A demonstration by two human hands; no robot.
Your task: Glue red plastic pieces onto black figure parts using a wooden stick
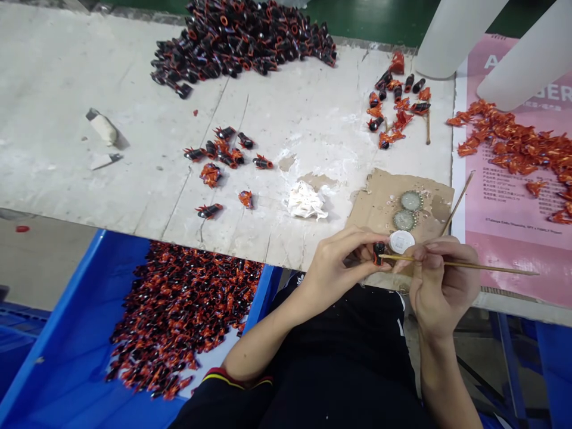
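Note:
Between the thumb and fingers of my left hand is a small black and orange plastic piece. My right hand grips a thin wooden stick like a pen, and its left tip meets or nearly meets the piece. Just beyond the fingers, a white cap and two bottle caps with pale contents rest on a piece of cardboard. A second stick lies at the cardboard's right edge.
A large heap of black pieces lies at the back. Orange pieces cover part of a pink printed sheet. Crumpled white tissue lies mid-table. Left below, a blue bin holds many black-orange pieces. White cylinders stand back right.

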